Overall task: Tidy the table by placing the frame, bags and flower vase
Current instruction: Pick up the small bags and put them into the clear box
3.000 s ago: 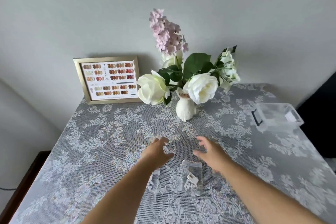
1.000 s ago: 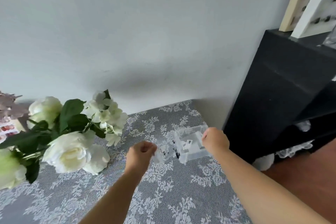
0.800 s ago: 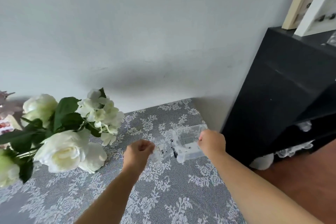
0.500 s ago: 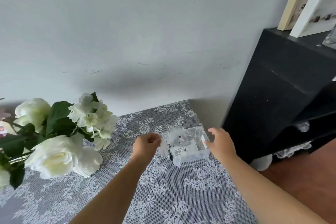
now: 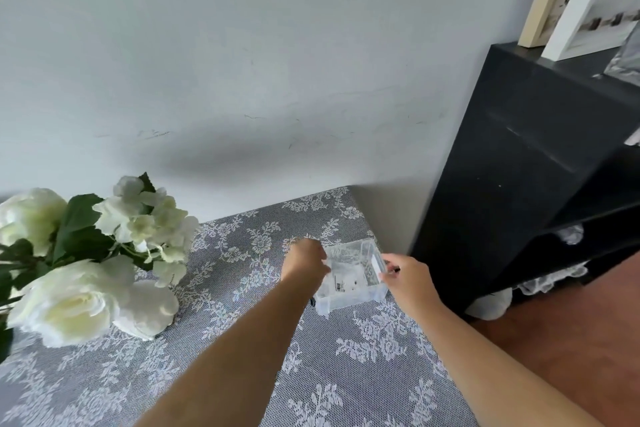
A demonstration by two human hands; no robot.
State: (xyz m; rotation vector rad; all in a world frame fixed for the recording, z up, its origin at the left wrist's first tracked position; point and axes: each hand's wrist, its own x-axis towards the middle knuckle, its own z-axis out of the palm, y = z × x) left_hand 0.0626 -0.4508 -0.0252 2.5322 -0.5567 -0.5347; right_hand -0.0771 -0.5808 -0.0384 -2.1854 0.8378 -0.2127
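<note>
Both hands have closed in on the clear square plastic box: left hand curled at its left rim, right hand pinching its right wall. Small transparent bags lie inside; label print unreadable.

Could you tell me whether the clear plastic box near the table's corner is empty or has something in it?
Not empty: through the open top of the clear box, small clear bags with printed labels lie on its floor.

A clear plastic box sits near the far right corner of the lace-covered table. The left hand touches its left wall, the right hand its right wall. Small clear bags lie inside. White flowers stand toward the left edge. A black shelf unit stands beside the table's right edge.
</note>
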